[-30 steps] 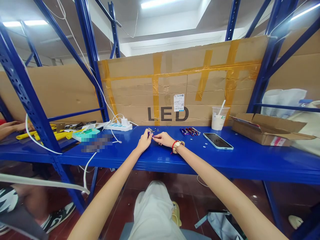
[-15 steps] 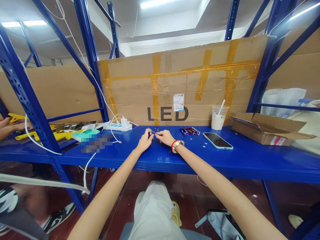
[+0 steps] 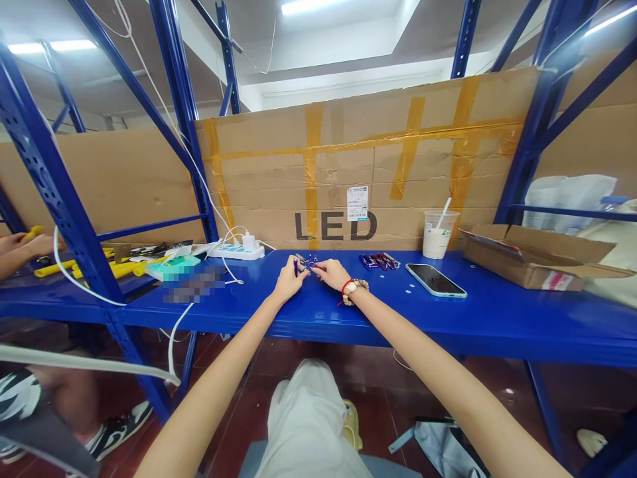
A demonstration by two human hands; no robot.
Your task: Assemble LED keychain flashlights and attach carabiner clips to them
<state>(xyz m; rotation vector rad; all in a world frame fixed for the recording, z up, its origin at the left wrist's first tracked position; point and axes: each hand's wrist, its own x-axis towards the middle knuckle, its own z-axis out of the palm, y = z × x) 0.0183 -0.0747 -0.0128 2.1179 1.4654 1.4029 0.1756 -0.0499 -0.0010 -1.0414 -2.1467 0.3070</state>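
My left hand (image 3: 288, 279) is closed around a small, dark purple metal piece (image 3: 296, 268) that looks like a carabiner clip. Close beside it, my right hand (image 3: 330, 272) pinches with thumb and fingertips at a tiny purple part (image 3: 311, 265), too small to make out. The fingertips of both hands nearly meet, low over the blue shelf top (image 3: 398, 325). Just behind them lie several tiny metal bits (image 3: 312, 257). To the right rests a row of purple and red metal clips (image 3: 379, 261), carabiner-like in shape.
Right of the clips are a phone (image 3: 436, 280), a plastic cup with a straw (image 3: 438, 234) and an open cardboard box (image 3: 532, 259). A white power strip (image 3: 235, 250) stands at the back left. Another person's hand (image 3: 37, 245) holds something yellow beyond the blue post (image 3: 64, 166).
Both hands stay in nearly the same place, with a slight shift of the fingers; the purple piece in my left hand stands more upright. The other person's hand at far left has moved.
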